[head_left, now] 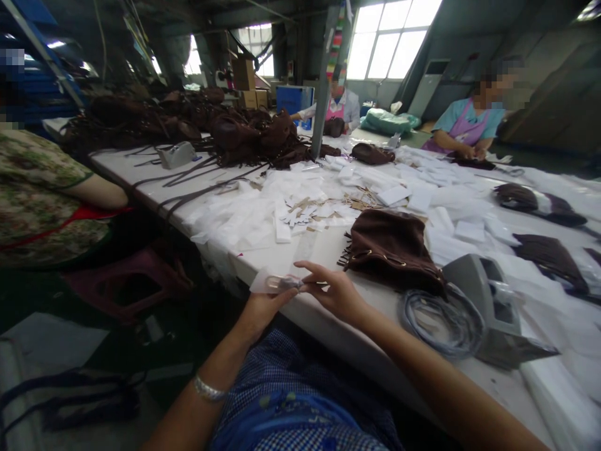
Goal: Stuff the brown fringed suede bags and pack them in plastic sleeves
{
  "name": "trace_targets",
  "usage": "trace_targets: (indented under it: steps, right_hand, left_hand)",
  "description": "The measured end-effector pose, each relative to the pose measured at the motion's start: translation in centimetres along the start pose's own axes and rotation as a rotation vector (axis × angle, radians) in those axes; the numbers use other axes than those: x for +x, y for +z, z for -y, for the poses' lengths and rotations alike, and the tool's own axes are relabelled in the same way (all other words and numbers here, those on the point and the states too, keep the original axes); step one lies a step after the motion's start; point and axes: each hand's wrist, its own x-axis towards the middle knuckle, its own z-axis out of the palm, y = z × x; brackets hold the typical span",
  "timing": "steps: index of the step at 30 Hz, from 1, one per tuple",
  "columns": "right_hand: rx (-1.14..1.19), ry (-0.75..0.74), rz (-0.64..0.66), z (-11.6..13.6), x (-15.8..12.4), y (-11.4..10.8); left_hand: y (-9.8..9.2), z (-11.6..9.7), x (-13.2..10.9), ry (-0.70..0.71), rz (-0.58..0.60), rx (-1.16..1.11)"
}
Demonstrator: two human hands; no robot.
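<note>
My left hand and my right hand meet at the near edge of the white table. Both pinch a small metal ring wrapped in thin white foam sheet, the left from below, the right from the side with fingers curled. A silver bracelet sits on my left wrist. A brown fringed suede bag lies on the table just right of my right hand.
A grey tape dispenser and a coil of grey cord sit at the near right. White foam sheets and paper scraps cover the table; brown bags pile at the far left. A person's arm rests at left; two people work at the far side.
</note>
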Motion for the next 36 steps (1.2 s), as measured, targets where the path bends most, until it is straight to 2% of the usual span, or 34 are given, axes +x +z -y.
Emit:
trace_targets:
  steps: [2, 7, 9, 12, 15, 17, 19, 21, 22, 24, 25, 26, 27, 29, 30, 32, 36]
  right_hand:
    - [0.018, 0.048, -0.008, -0.3, 0.4, -0.2]
    - [-0.125, 0.104, 0.06, -2.5, 0.9, -1.1]
    - [-0.126, 0.143, 0.097, -3.4, 1.1, -1.5]
    - [-0.052, 0.146, 0.135, -4.2, 1.8, -1.7]
    - [0.012, 0.14, 0.153, -4.3, 2.7, -1.9]
    - [0.02, 0.167, 0.17, -4.2, 3.1, -2.0]
    - [0.004, 0.198, 0.172, -4.2, 3.2, -2.1]
    - [-0.022, 0.206, 0.179, -4.2, 3.1, -2.2]
    - [-0.034, 0.194, 0.198, -4.2, 3.0, -2.3]
    - [-0.051, 0.141, 0.243, -4.1, 2.8, -2.4]
    - [-0.055, 0.109, 0.261, -4.1, 2.7, -2.4]
    - [-0.058, 0.08, 0.274, -4.0, 2.7, -2.5]
    - [-0.067, 0.061, 0.284, -4.0, 2.6, -2.7]
    - [-0.143, 0.046, 0.3, -4.1, 2.4, -3.3]
    - [-0.214, 0.043, 0.31, -4.3, 2.2, -3.8]
    - [-0.388, 0.037, 0.331, -4.8, 1.6, -4.7]
    - [-0.588, 0.01, 0.34, -6.1, 0.4, -5.7]
  left_hand:
    - [0.3, 0.1, 0.6, 0.0, -0.041, 0.012]
    - [0.1, 1.7, 2.9, 0.004, -0.262, -0.057]
    - [0.1, 2.3, 3.7, -0.067, -0.261, -0.075]
    - [0.8, 2.8, 4.6, -0.168, -0.16, -0.055]
    - [1.5, 3.1, 5.0, -0.179, -0.058, -0.016]
    - [1.5, 2.9, 4.8, -0.182, 0.018, 0.079]
    - [0.9, 2.1, 4.3, -0.165, 0.146, 0.275]
    - [0.0, 0.5, 3.7, -0.07, 0.201, 0.51]
    - [-0.5, -0.5, 3.6, 0.017, 0.164, 0.61]
    - [-1.2, -2.6, 4.0, 0.234, 0.018, 0.729]
    - [-1.5, -3.4, 4.5, 0.316, 0.015, 0.769]
    - [-1.8, -4.0, 5.1, 0.355, 0.085, 0.811]
    - [-2.0, -4.3, 5.8, 0.338, 0.21, 0.852]
    - [-2.6, -4.1, 7.0, 0.196, 0.49, 0.924]
    - [-2.9, -3.9, 7.5, 0.12, 0.579, 0.956]
    - [-3.6, -3.2, 7.9, 0.034, 0.623, 1.014]
    - [-3.6, -2.4, 7.5, 0.037, 0.551, 1.059]
